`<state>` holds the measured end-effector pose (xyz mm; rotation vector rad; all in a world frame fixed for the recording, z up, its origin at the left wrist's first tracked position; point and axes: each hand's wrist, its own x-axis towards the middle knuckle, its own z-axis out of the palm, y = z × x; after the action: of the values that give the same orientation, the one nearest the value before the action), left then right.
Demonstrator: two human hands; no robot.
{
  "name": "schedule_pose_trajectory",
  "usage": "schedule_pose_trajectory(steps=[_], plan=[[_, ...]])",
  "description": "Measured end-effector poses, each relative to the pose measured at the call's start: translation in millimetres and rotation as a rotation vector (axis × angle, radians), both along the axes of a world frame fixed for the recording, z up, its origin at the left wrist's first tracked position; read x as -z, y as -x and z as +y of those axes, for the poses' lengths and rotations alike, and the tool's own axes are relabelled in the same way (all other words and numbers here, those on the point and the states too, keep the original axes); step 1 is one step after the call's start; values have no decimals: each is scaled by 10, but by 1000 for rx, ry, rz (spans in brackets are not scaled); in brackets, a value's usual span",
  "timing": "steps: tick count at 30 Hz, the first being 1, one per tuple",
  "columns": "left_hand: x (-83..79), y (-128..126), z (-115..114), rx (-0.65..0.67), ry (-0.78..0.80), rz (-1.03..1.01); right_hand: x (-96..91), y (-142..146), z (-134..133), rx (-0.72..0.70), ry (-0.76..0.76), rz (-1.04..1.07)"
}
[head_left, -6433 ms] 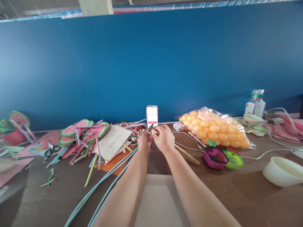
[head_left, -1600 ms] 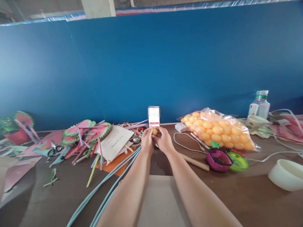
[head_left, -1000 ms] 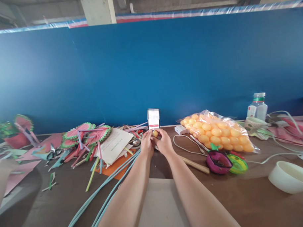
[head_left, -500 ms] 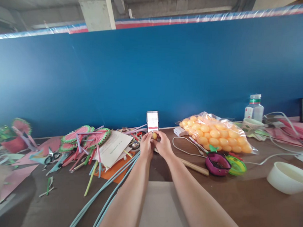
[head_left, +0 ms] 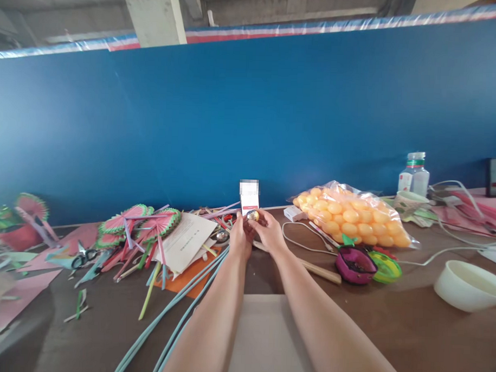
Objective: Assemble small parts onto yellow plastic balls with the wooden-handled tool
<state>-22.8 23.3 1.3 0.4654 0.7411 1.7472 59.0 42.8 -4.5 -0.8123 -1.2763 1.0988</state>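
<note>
Both hands meet in front of an upright phone at the foot of the blue wall. A small round object, shiny silver and yellow, is pinched between my right hand and my left hand. Its exact kind cannot be made out. The left fingers are partly hidden behind it. Just left of my hands lies a shiny metal piece. A wooden stick rests on the table to the right of my right wrist.
To the right are a clear bag of orange balls, a purple container, a bottle and a white bowl. On the left lie paper fans, scissors, papers and blue tubes. Part of another person's arm shows far left.
The round object has turned in my fingers and now shows a silver side as well as yellow. It sits slightly higher, before the phone's lower edge. The view has shifted slightly.
</note>
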Motion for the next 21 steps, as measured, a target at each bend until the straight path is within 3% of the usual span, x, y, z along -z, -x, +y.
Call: schedule_pose_trajectory(steps=[9,15,21], plan=[[33,-3,22,20,-33,62,-80,-27,-73,-59,22,85],[17,2,27,-19,-55,46,-131,-41,-95,-52,139,138],[20,-22,20,46,-135,98,-86,-67,-41,-47,220,220]])
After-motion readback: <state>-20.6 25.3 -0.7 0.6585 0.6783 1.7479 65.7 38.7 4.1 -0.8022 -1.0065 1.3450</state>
